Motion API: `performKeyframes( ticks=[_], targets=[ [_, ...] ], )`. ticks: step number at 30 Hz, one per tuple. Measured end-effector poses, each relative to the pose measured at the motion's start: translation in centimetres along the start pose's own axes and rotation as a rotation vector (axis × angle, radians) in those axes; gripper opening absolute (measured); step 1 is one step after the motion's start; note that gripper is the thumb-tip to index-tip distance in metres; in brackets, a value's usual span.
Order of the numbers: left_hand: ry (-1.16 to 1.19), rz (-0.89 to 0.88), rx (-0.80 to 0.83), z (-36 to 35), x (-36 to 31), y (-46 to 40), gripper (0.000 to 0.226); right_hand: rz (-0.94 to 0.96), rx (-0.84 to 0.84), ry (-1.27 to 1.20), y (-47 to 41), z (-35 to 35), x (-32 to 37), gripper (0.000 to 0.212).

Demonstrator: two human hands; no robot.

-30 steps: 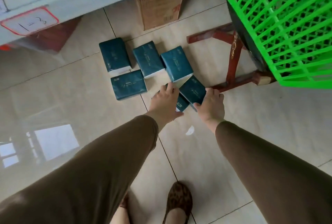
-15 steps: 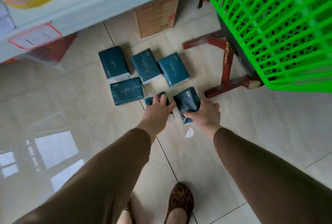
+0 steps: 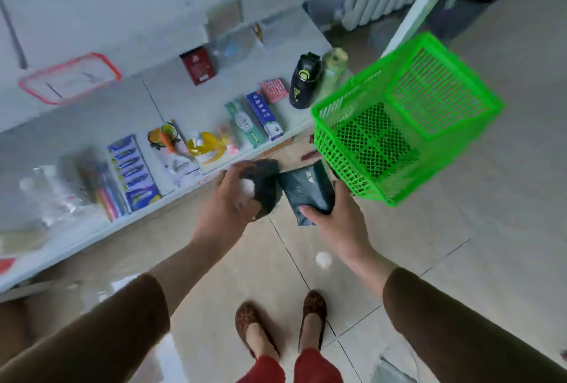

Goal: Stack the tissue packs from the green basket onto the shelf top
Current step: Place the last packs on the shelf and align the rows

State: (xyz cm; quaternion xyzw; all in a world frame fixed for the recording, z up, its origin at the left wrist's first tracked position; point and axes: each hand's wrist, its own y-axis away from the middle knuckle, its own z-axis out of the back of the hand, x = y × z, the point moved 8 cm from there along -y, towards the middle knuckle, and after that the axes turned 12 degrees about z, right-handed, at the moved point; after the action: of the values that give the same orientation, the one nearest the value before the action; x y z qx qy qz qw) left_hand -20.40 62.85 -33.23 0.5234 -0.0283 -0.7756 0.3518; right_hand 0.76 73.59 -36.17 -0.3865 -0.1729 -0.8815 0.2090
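I see my left hand (image 3: 228, 198) curled round one dark pack (image 3: 266, 187) and my right hand (image 3: 334, 219) gripping a second pack (image 3: 310, 191), both held in the air just in front of the shelf (image 3: 184, 97). The packs touch each other. The green basket (image 3: 402, 125) stands beside the right pack.

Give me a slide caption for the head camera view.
Each hand, left and right, grips a dark tissue pack beside the green basket.
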Motion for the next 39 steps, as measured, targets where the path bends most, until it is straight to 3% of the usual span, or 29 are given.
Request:
performKeyframes(
  ticks=[4,9,14,19,22,26,30,33,36,39],
  targets=[
    [0.166,-0.183,-0.033,10.3,-11.4,3.9,0.059,0.178,-0.082,-0.029,-2.0,8.6,13.3,0.049],
    [0.359,-0.158,-0.08,19.3,-18.8,5.9,0.048,0.364,-0.107,-0.079,-4.7,14.4,25.3,0.057],
    [0.565,-0.175,-0.044,23.1,-22.4,4.5,0.038,0.443,-0.041,-0.147,-8.8,13.3,31.8,0.055],
    [0.592,-0.197,-0.189,26.9,-24.5,-1.6,0.029,0.524,-0.054,-0.095,-16.2,11.2,36.5,0.05],
    [0.452,-0.184,-0.249,30.1,-25.5,-7.0,0.024,0.542,0.003,-0.079,-22.2,10.7,38.2,0.05],
    [0.069,-0.115,-0.401,34.4,-26.3,-14.4,0.028,0.536,0.051,0.021,-30.7,10.4,38.7,0.045],
    [-0.117,-0.12,-0.368,37.6,-27.7,-20.1,0.062,0.543,0.113,0.252,-37.9,9.9,39.8,0.048],
    [-0.328,-0.142,-0.376,39.1,-28.6,-22.9,0.066,0.614,0.136,0.316,-41.3,8.8,42.1,0.059],
    [-0.599,-0.176,-0.421,40.0,-29.1,-24.8,0.065,0.721,0.129,0.397,-43.8,7.2,45.0,0.057],
    [-0.867,-0.105,-0.496,40.9,-28.1,-25.7,0.064,0.792,0.134,0.458,-45.3,5.1,46.5,0.056]
  ],
)
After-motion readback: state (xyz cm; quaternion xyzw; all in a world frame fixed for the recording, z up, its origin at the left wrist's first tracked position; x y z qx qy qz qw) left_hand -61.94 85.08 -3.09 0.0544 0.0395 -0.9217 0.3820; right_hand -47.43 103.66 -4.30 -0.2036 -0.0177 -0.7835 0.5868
